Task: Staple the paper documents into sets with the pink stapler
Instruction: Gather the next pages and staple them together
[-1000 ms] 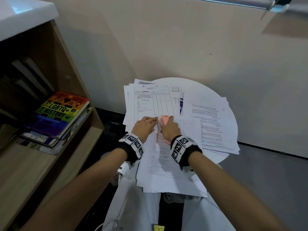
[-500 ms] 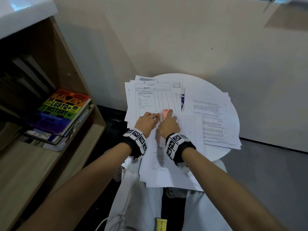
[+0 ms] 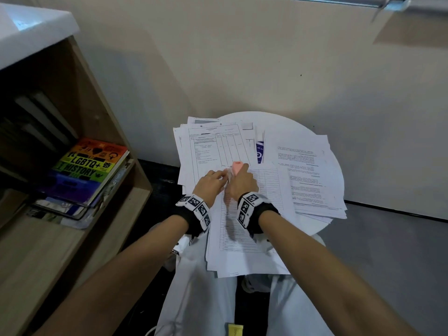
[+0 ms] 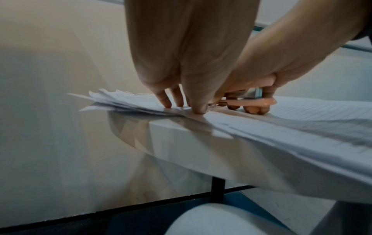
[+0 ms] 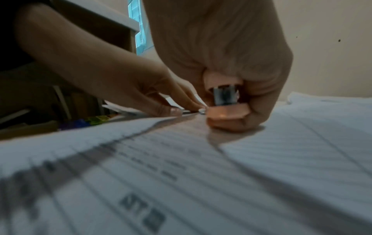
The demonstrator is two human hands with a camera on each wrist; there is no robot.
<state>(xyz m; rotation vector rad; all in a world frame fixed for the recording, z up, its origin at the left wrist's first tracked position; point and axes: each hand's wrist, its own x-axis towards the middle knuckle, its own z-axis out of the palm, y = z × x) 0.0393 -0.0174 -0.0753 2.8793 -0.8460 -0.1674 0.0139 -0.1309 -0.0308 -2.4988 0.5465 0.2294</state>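
Several thin, floppy paper documents likely slide easily; left hand flat-fingered pins them at nine o'clock of the rigid pink stapler, which right hand clasps.

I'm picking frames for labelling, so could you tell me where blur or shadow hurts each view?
Head view: sharp in the middle, with the right hand shading the papers beneath it and the shelf dim. Left wrist view: the near paper edge is smeared; the left hand is fairly clear. Right wrist view: foreground print is heavily blurred, and only the pink stapler is near focus.
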